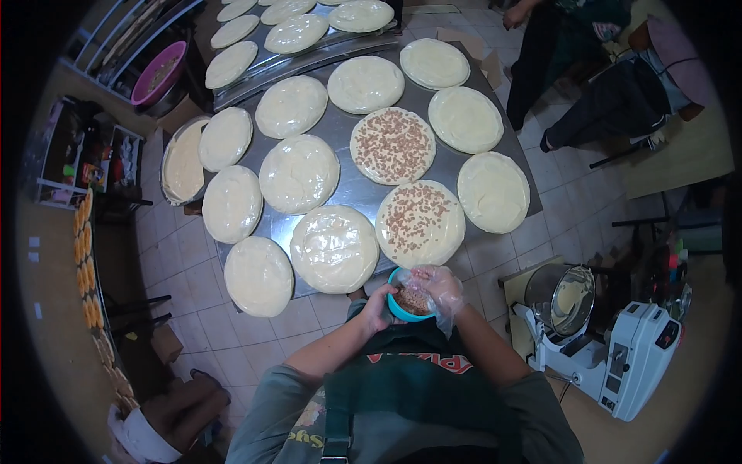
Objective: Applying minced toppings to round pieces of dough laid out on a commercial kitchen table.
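Observation:
My left hand (379,309) grips the left side of a turquoise bowl (418,318) held near my waist. Brown chopped bits, perhaps nuts, fill part of it (410,298). A clear plastic glove covers my right hand (443,285), which is over the bowl's right rim with its fingers bent inward. Whether those fingers pinch any bits cannot be made out. Just beyond the bowl lies a round cream-topped cake (429,232), its left and upper parts scattered with brown bits. Behind that, another cake (393,145) has bits over nearly its whole top.
Several plain cream-topped rounds (334,249) cover the metal table (359,197); more sit on a second table behind. A stand mixer (632,359) is at right. Left are a large pan of cream (185,159) and a pink basin (159,72). Other people (608,93) are nearby.

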Demonstrator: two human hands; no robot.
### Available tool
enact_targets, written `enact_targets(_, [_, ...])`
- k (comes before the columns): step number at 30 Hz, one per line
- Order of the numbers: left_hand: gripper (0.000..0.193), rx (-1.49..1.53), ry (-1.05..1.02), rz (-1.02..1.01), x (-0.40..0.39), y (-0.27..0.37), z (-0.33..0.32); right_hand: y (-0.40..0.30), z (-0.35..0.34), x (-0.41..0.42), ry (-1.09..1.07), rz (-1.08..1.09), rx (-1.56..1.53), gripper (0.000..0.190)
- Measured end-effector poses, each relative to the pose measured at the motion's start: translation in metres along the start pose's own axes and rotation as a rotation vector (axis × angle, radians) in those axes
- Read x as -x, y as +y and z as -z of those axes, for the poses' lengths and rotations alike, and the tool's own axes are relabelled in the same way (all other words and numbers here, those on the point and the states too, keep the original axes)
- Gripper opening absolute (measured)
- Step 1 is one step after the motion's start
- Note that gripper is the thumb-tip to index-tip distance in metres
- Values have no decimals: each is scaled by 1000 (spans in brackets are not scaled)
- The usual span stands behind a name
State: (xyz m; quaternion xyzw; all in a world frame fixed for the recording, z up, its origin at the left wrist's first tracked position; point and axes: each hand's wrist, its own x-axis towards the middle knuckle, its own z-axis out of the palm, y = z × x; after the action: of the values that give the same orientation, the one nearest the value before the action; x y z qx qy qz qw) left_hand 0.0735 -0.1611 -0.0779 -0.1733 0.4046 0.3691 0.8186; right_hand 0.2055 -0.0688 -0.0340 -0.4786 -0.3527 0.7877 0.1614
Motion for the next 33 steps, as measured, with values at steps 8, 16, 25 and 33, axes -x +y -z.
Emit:
enact_targets(8, [62,101,-17,-11,8,-5,-14,1,11,-44,93,165,729,27])
enact_targets(16, [62,107,-54,-45,1,-11,-11,-14,34,-73,39,372,1038,21])
enact_targets(25, [62,141,-66,-69,-1,-15,-10,-34,42,-49,17,237,770,21])
enact_targets(33, [62,156,-117,-45,-10,-17,-13,-15,23,-55,62,454,1190,19])
